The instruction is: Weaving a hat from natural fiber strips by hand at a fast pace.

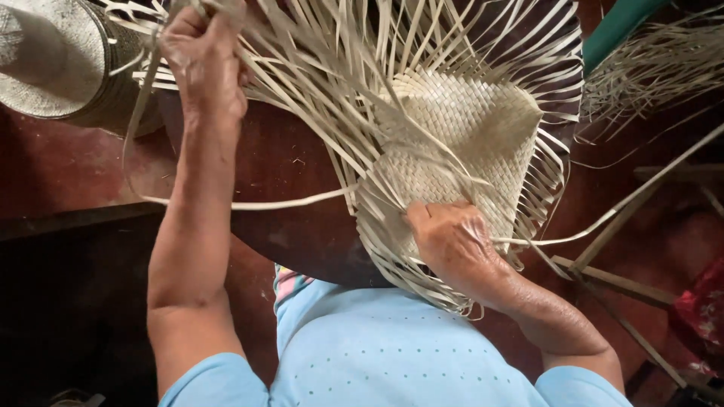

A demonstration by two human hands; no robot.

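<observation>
Woven straw mat [460, 143] lies on dark round table [286, 166], ahead of person. Right hand [451, 234] presses near edge flat, fingers together, anchoring weave. Left hand [202, 56] raised, fingers clamped on loose strips [317, 83], keeping them taut. Finished hat [53, 64] far left.

loose straw strips [332, 68] crowd the woven mat [460, 136]; bare dark wooden surface [279, 166] lies open between the hands.
</observation>
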